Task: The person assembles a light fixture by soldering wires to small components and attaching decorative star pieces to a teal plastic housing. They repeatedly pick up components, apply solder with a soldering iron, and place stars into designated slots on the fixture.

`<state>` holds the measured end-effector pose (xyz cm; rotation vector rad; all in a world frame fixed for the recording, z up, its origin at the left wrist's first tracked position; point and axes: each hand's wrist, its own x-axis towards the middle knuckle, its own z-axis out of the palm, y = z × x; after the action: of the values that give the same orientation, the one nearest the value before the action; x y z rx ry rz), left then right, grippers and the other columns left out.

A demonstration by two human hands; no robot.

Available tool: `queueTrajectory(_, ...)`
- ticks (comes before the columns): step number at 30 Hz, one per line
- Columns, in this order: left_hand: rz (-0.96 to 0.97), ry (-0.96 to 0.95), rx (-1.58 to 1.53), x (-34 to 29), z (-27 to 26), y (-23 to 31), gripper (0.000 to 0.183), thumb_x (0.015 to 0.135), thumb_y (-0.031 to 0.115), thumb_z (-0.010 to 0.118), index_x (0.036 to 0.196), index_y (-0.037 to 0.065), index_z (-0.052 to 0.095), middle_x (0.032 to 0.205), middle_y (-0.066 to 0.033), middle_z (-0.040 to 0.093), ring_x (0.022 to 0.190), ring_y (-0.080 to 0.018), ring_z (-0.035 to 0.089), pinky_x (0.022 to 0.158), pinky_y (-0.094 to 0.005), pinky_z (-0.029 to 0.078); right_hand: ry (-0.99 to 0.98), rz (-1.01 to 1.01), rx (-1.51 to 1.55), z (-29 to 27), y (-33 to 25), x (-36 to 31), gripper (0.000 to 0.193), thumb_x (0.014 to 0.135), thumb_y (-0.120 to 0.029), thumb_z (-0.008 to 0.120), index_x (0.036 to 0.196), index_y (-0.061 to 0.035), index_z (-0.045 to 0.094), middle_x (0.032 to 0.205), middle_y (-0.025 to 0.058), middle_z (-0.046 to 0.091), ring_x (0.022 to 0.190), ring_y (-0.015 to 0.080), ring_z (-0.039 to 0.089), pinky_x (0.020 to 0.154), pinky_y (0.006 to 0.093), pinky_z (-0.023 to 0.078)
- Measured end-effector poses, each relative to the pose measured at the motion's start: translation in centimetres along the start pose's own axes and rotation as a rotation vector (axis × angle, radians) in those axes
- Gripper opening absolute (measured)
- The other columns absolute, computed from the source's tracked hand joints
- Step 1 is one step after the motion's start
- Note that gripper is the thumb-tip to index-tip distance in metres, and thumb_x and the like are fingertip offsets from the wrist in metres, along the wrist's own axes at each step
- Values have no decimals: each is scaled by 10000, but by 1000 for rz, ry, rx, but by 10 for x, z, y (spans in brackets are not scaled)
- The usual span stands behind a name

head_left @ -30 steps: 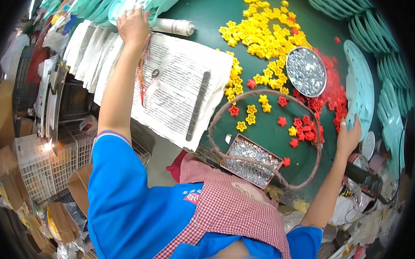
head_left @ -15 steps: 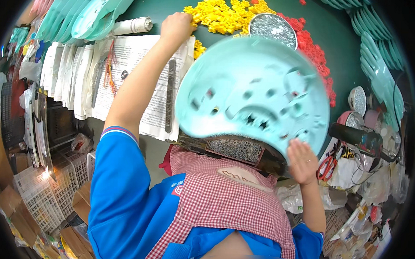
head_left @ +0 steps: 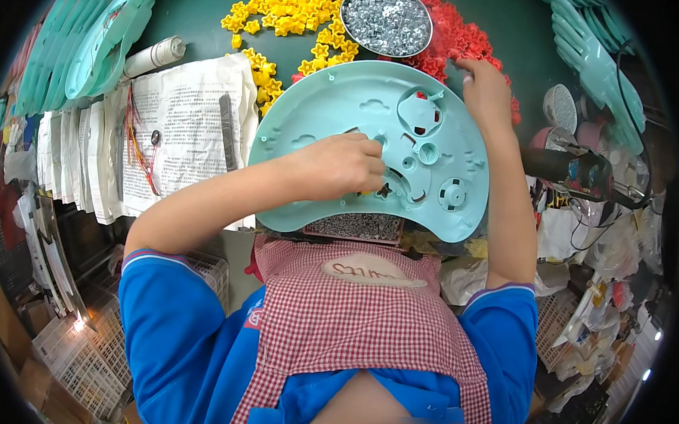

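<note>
A curved turquoise plastic shell (head_left: 321, 99) lies in front of me, its inner side up, showing posts, rings and star-shaped cut-outs. Over its middle is my left hand (head_left: 341, 166), fingers closed and pointing down; a bit of a yellow star-shaped piece (head_left: 365, 192) shows under the fingertips. My right hand (head_left: 486, 86) is past the shell's far right edge, at the pile of red star-shaped pieces (head_left: 465, 41). Its fingers are curled together, and what they pinch, if anything, is hidden. Yellow star-shaped pieces (head_left: 290, 12) are scattered at the far left of the shell.
Beyond the shell stands a round dish of small clear or silvery parts (head_left: 387, 21). Printed papers (head_left: 189, 124) with wires and a dark strip lie left. Stacked turquoise shells (head_left: 110, 43) stand far left. A dark power tool (head_left: 573, 171) lies right; a tray of small metal parts (head_left: 358, 226) sits near my apron.
The shell has turned from its smooth outer side to its inner side. My left hand has moved from the yellow pieces onto the shell; my right hand went from its near edge to the red pile.
</note>
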<state>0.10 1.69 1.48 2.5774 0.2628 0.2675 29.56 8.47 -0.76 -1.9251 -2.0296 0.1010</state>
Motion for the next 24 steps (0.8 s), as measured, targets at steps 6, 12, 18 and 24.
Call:
queueTrajectory(6,145,-39,74,-15,4,-6,152,722,165,620,862,118,656,962,14,640,981,-195,592,820,-330,499,-95,182,-168,20,8,27,241,824,-220,659,1029,-100,701,1020,144,699,972,335,659,855,452,517)
queueTrajectory(12,47,-33,67,-15,12,-4,147,725,153,625,854,116,685,967,14,637,968,-193,585,807,-330,510,97,57,251,-18,-16,-5,285,834,-202,708,1097,-93,712,993,108,712,864,214,679,791,345,529)
queueTrajectory(18,-107,153,59,-21,21,11,153,744,163,692,881,98,708,949,0,669,982,-209,605,825,-336,519,-274,-753,497,-18,-68,-104,292,729,23,675,991,-96,720,970,27,698,938,233,625,907,415,488)
queueTrajectory(24,-263,138,310,-41,23,52,196,782,152,654,974,113,666,1004,0,703,1127,-196,605,1011,-415,430,-353,-789,462,-13,-72,-109,275,667,-15,705,917,-127,730,960,-46,685,963,213,579,949,411,448)
